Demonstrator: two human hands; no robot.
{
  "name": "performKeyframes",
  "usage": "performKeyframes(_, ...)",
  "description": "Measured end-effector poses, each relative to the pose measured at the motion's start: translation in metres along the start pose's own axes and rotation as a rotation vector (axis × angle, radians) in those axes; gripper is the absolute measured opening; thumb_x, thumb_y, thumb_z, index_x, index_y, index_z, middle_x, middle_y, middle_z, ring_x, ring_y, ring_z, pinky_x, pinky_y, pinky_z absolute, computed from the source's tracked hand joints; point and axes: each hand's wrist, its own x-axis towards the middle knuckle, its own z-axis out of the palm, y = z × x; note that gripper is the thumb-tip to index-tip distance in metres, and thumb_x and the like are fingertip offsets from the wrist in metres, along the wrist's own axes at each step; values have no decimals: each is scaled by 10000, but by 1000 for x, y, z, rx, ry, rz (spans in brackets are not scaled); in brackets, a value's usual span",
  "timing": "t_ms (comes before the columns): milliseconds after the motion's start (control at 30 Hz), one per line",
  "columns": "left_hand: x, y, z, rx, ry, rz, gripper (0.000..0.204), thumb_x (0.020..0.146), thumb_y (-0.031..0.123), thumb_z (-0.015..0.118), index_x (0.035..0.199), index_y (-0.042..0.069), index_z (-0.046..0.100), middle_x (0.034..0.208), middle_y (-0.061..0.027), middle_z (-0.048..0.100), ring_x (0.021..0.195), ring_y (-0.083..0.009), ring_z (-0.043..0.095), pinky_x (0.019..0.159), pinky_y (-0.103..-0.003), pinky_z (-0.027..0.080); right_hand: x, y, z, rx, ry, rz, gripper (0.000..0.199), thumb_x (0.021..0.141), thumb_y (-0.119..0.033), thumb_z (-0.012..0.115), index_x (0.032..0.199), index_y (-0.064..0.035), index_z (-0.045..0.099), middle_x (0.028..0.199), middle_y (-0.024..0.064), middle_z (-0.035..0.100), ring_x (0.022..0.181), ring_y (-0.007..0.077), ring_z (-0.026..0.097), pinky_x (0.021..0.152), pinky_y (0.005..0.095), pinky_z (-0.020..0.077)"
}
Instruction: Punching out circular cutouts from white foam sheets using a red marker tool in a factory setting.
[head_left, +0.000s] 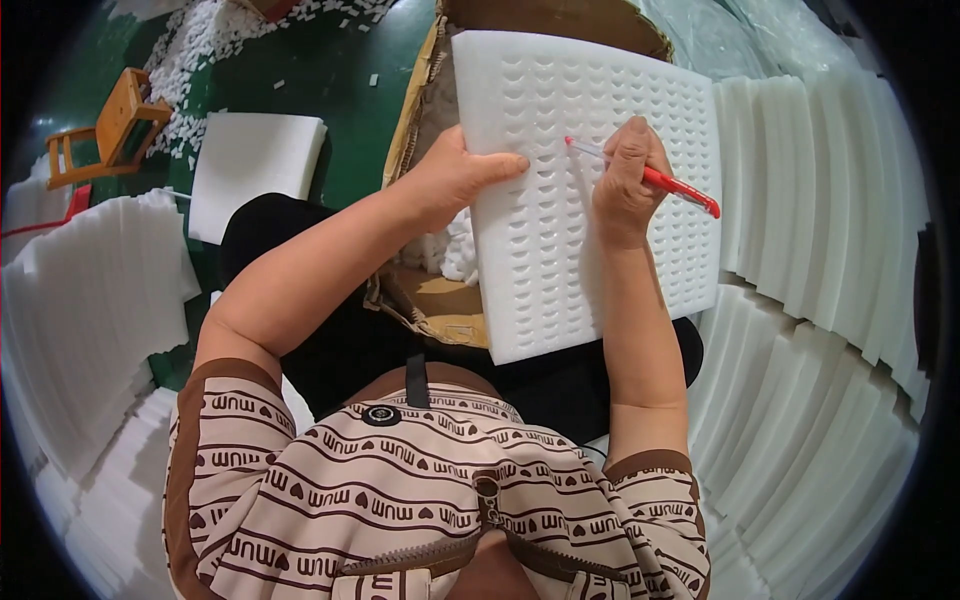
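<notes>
A white foam sheet [510,290] with rows of small curved cuts lies tilted across an open cardboard box [455,327]. Its left edge is gripped by my left hand [450,180], the thumb flat on top and the other fingers hidden beneath. Closed around a red pen [690,194], my right hand [630,185] is over the middle of the sheet. The pen's clear, red-tipped end points left, at or just above one of the cuts; contact cannot be made out. White foam bits [460,250] show inside the box, beside the sheet.
Stacks of white foam sheets stand to the right [800,200] and left [100,300]. One foam block [255,165] lies on the green floor [345,100], left of the box. Farther left are a small wooden chair [115,125] and a heap of foam scraps [205,50].
</notes>
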Motion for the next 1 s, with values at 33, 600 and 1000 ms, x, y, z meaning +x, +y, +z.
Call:
performKeyframes(33,0,1,0,9,4,1,445,766,106,679,1149,-42,507,978,-182,632,790,-230,639,720,-332,541,0,-1,0,-37,9,-27,312,953,-166,474,673,-29,496,611,4,458,543,104,350,515,228,335)
performKeyframes(600,-2,-4,-1,-2,-26,23,407,776,70,660,1142,-24,511,977,-150,629,837,-206,616,741,-302,523,-5,-8,6,3,-137,-152,280,946,-142,465,690,-33,503,668,17,478,585,119,385,565,238,353)
performKeyframes(1000,-2,4,-3,13,-40,62,421,768,67,653,1153,-23,509,1003,-162,623,832,-230,614,764,-322,510,-7,-9,39,0,-266,-150,274,880,-80,513,613,-37,466,620,15,462,539,116,379,496,259,319)
